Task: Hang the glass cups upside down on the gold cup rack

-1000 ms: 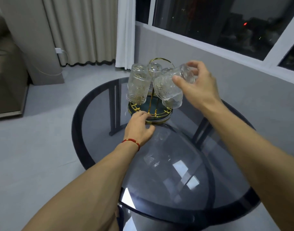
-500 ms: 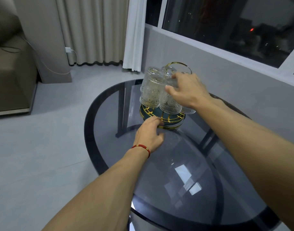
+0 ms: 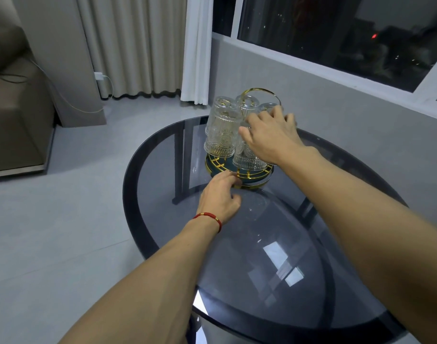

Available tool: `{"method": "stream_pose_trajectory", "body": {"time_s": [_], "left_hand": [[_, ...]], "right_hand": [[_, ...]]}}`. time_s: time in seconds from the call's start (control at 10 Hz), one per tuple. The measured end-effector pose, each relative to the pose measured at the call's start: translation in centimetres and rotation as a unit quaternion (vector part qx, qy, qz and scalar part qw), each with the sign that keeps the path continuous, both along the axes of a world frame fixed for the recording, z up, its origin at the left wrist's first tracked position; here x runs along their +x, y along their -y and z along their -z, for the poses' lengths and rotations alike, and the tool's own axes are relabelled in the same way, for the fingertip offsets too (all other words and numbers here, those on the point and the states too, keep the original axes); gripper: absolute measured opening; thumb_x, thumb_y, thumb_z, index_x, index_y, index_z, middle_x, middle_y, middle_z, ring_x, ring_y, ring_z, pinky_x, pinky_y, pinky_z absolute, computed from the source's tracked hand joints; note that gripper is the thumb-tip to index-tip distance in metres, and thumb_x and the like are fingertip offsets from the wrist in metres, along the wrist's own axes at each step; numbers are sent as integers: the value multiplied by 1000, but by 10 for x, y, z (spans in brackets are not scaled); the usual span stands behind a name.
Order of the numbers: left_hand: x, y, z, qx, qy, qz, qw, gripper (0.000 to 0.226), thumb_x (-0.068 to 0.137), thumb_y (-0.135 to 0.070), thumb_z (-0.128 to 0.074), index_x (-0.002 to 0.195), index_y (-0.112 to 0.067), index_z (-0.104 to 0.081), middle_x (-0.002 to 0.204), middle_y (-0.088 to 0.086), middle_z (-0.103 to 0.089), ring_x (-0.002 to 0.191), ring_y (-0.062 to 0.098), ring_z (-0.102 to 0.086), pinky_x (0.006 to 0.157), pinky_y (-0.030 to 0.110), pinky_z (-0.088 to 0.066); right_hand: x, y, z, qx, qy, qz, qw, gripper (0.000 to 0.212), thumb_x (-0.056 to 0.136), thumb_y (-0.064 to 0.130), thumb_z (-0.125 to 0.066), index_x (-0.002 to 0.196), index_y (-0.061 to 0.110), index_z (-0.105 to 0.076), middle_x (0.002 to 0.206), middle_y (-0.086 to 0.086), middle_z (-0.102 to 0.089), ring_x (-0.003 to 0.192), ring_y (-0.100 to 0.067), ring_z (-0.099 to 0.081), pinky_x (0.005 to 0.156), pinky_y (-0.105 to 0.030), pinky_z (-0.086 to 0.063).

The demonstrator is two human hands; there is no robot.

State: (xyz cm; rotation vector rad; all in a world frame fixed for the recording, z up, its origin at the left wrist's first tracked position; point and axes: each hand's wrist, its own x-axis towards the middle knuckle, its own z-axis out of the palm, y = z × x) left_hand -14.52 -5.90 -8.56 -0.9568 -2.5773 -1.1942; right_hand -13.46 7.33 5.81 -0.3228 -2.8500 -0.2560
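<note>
Last cup going onto the gold cup rack (image 3: 239, 175)

Right hand (image 3: 269, 137) is wrapping its fingers around a glass cup (image 3: 249, 157), seemingly seating it; left hand (image 3: 218, 197) is steadying the base, fingers curled; counter (image 3: 162, 150) is showing no loose cups.

A single head-worn wide-angle view looks forward and down, close over a round glass table (image 3: 148, 175) at centre frame.

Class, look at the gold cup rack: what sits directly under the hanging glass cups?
Under the glass cups lies the gold cup rack's round base with gold wire grid. The right hand covers part of it; the pegs are hidden.
</note>
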Motion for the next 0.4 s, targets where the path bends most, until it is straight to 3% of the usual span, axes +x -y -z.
{"method": "stream_pose_trajectory", "body": {"time_s": [0.1,0.3,0.4], "left_hand": [[4,3,-2,-22,5,11,1000,33,82,-7,-65,112,-15,-74,139,1,-62,131,21,-54,109,40,-47],[17,12,-27,35,11,-22,999,42,83,-4,-63,121,-20,-72,123,1,-73,118,20,-63,105,37,-49],[32,11,-48,102,31,-26,994,38,84,-2,-63,117,-17,-74,111,2,-77,104,17,-69,101,36,-53]], "right_hand": [[6,0,1,-18,-5,-15,1000,60,108,51,-28,147,11,-50,150,-18,-59,143,-39,-43,112,-60,-33],[67,-5,9,-125,-114,-85,982,45,106,28,-46,146,10,-53,146,-12,-61,133,-33,-53,111,-48,-43],[119,-12,18,-245,-140,-59,958,39,106,26,-52,141,12,-59,140,-9,-67,130,-28,-58,111,-46,-45]]}}
